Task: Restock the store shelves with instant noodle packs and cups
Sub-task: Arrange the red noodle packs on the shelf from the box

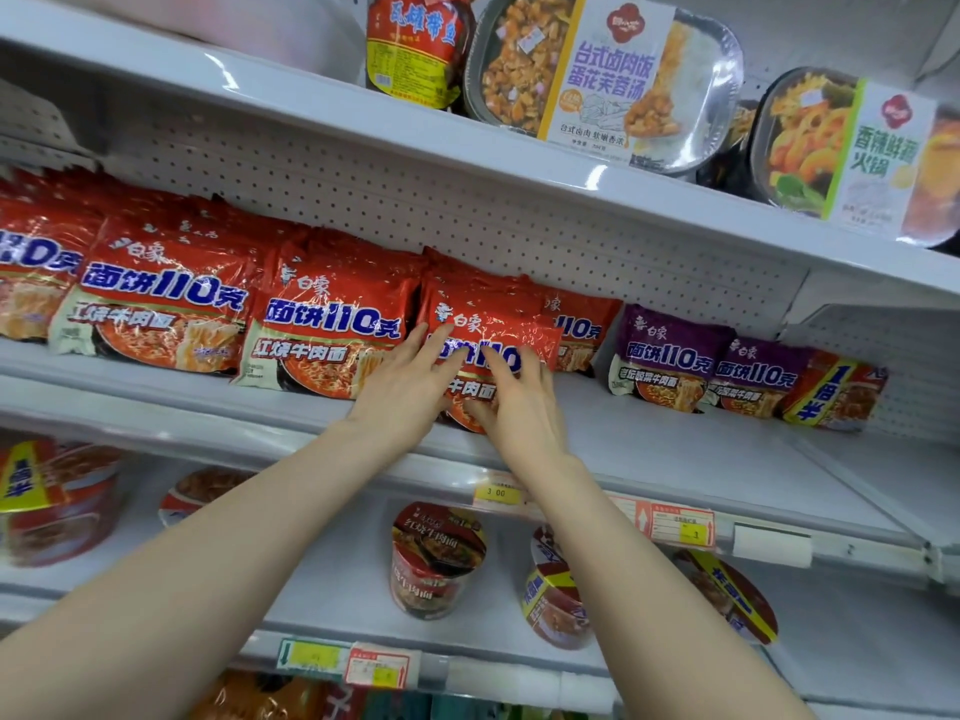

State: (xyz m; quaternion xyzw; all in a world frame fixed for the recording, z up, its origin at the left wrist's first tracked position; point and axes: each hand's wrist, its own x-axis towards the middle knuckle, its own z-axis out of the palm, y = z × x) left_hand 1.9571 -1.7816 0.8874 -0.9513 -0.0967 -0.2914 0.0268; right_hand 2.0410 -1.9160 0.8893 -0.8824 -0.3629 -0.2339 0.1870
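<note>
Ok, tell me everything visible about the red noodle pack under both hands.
The glossy red plastic instant noodle pack carries blue-and-white lettering, with a noodle picture low down that is mostly hidden. It leans back at the front of a row of like packs on the white middle shelf. The left hand lies with straight fingers on its left side. The right hand curls its fingers on the front, thumb near the lower edge.

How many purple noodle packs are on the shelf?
2, both on the middle shelf: the left purple pack and the right purple pack beside it. Others may hide behind.
</note>
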